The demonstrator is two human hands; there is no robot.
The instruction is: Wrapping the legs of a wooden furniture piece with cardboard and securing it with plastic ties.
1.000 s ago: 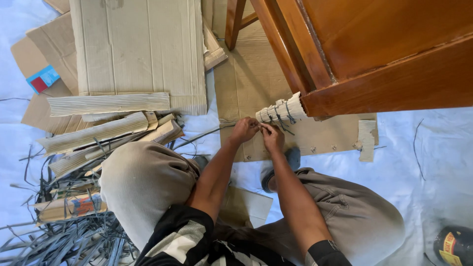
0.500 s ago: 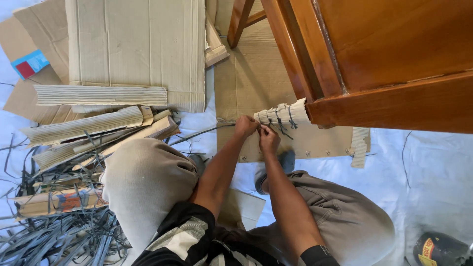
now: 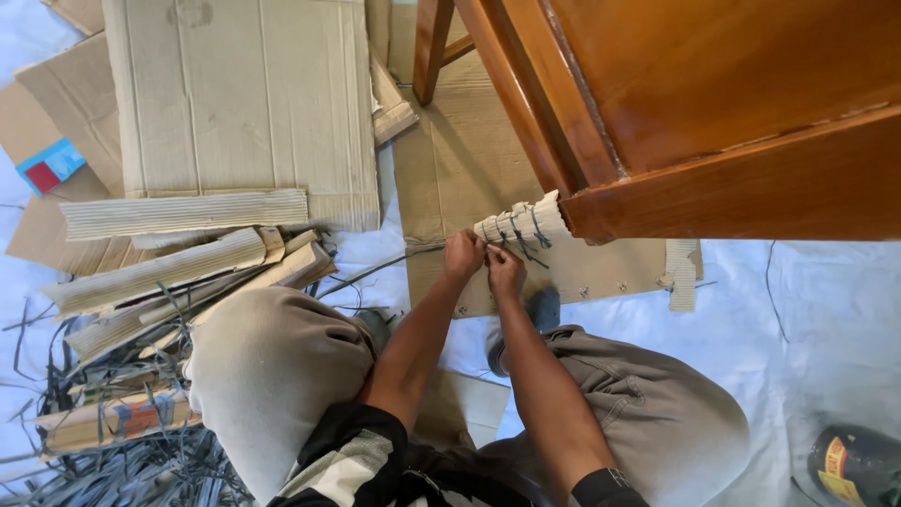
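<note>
Centre frame: left hand [image 3: 464, 253] and right hand [image 3: 504, 270] both pinch a grey strap [image 3: 522, 239] at the end of the corrugated cardboard wrap [image 3: 522, 223] on the wooden furniture leg [image 3: 540, 113]. Risk: the strap slips from the fingertips or loosens, so the cardboard springs open; pulling too hard may tear the soft edge.

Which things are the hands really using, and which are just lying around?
In use:
- left hand and right hand, both pinching a dark strap
- cardboard wrap bound with straps on the wooden furniture leg
- cardboard sheet underneath

Lying about:
- flat cardboard
- cardboard strips
- heap of loose straps
- dark bottle
</note>
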